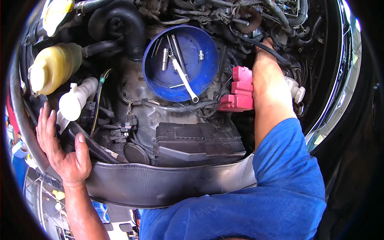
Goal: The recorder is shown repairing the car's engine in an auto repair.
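My right arm reaches deep into the far right of the engine bay. Of my right hand only the back near the wrist shows; a black hose crosses in front of it and its fingers are hidden among the parts. My left hand rests open, fingers stretched, at the left front edge beside a white filler neck with a round cap. A blue plastic bowl sits amid the engine bay. Inside lie a combination wrench, a long socket, a short socket and several thin metal rods.
Red plastic covers stand just left of my right forearm. A black box lies near the front, behind a dark padded cover along the edge. A yellowed reservoir and a thick black hose occupy the left.
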### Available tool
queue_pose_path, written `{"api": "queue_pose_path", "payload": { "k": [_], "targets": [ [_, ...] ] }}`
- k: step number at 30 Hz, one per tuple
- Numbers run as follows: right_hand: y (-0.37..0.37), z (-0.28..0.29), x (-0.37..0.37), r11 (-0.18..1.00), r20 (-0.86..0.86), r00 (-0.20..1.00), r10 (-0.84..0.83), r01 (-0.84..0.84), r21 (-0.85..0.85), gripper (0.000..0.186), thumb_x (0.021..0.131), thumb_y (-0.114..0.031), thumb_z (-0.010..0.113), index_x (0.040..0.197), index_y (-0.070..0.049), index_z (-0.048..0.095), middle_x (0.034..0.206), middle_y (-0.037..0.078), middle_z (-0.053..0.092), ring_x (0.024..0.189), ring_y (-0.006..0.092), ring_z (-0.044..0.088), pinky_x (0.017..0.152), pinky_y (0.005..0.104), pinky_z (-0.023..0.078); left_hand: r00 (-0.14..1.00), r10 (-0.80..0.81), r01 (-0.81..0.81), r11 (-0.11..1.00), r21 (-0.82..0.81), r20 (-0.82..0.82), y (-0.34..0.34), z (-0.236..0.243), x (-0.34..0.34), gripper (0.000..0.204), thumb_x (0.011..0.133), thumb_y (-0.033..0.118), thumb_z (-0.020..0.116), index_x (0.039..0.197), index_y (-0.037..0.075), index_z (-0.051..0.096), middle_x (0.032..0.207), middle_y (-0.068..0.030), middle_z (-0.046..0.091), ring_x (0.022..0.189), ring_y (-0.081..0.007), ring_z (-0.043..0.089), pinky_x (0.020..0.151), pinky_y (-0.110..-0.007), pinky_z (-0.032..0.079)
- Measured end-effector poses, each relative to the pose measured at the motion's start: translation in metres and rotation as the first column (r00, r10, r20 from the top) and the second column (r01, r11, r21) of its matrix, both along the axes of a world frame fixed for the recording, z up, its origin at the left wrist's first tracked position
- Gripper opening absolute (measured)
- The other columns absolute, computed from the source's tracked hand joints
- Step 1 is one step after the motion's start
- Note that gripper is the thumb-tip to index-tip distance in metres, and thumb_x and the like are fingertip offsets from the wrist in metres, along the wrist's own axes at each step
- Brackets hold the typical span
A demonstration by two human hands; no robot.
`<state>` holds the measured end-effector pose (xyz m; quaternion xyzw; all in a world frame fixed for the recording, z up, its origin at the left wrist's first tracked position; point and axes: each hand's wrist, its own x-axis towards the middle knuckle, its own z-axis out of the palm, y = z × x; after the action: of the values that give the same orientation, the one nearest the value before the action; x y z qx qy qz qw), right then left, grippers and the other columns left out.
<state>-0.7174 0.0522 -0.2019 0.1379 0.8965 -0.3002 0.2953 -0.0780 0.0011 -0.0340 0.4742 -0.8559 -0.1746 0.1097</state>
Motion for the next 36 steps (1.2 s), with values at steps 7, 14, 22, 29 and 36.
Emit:
{"api": "queue_pose_path", "payload": {
  "k": [7, 14, 22, 29, 36],
  "targets": [
    [-0.002, -0.004, 0.005, 0.999, 0.016, 1.0, 0.014, -0.015, 0.034, 0.011, 0.099, -0.022, 0.054, 0.101, -0.012, 0.058, 0.078, 0.004, 0.06, 0.064, 0.0171, 0.056, 0.056, 0.036, 0.046, 0.999, -0.027, 0.028, 0.999, -0.021, 0.021, -0.002, 0.003, 0.0, 0.062, 0.087, 0.026, 0.064, 0.141, 0.0, 0.047, 0.148, -0.022, 0.048, 0.139, -0.0386, 0.041, 0.117, -0.049, 0.025],
    [-0.008, 0.003, 0.006, 0.999, 0.023, 0.999, 0.04, -0.039, -0.027, 0.012, 0.099, -0.022, 0.053, 0.101, -0.012, 0.058, 0.078, 0.004, 0.06, 0.064, 0.017, 0.056, 0.056, 0.0362, 0.046, 0.998, 0.002, 0.001, 0.999, -0.047, 0.066, 0.0, 0.001, -0.001, 0.063, 0.083, 0.027, 0.064, 0.141, 0.004, 0.049, 0.149, -0.0184, 0.049, 0.141, -0.0368, 0.04, 0.118, -0.05, 0.022],
    [0.0, 0.015, 0.023, 0.993, 0.016, 1.0, -0.006, 0.008, -0.122, 0.012, 0.099, -0.023, 0.053, 0.102, -0.012, 0.058, 0.079, 0.004, 0.06, 0.064, 0.017, 0.056, 0.056, 0.0363, 0.046, 0.995, 0.007, 0.0, 0.997, -0.081, 0.095, 0.006, 0.001, 0.0, 0.066, 0.083, 0.032, 0.061, 0.141, 0.004, 0.048, 0.148, -0.0191, 0.048, 0.14, -0.0387, 0.041, 0.118, -0.052, 0.021],
    [0.002, 0.02, 0.037, 0.993, -0.019, 1.0, 0.02, -0.022, -0.113, 0.013, 0.099, -0.023, 0.053, 0.102, -0.012, 0.058, 0.079, 0.004, 0.06, 0.064, 0.017, 0.056, 0.057, 0.0365, 0.046, 0.998, 0.021, -0.016, 0.996, -0.09, 0.053, 0.005, -0.003, -0.004, 0.066, 0.078, 0.025, 0.066, 0.139, 0.005, 0.051, 0.149, -0.0174, 0.048, 0.141, -0.0357, 0.04, 0.119, -0.052, 0.02],
    [0.034, 0.033, 0.062, 0.988, -0.085, 0.989, 0.123, -0.13, -0.081, 0.013, 0.099, -0.024, 0.053, 0.103, -0.012, 0.058, 0.079, 0.004, 0.06, 0.065, 0.0169, 0.056, 0.057, 0.0367, 0.046, 0.996, 0.075, -0.069, 0.991, -0.113, 0.051, 0.006, -0.005, 0.005, 0.064, 0.078, 0.028, 0.066, 0.137, 0.008, 0.052, 0.148, -0.0134, 0.048, 0.141, -0.033, 0.04, 0.118, -0.053, 0.022]
  ]
}}
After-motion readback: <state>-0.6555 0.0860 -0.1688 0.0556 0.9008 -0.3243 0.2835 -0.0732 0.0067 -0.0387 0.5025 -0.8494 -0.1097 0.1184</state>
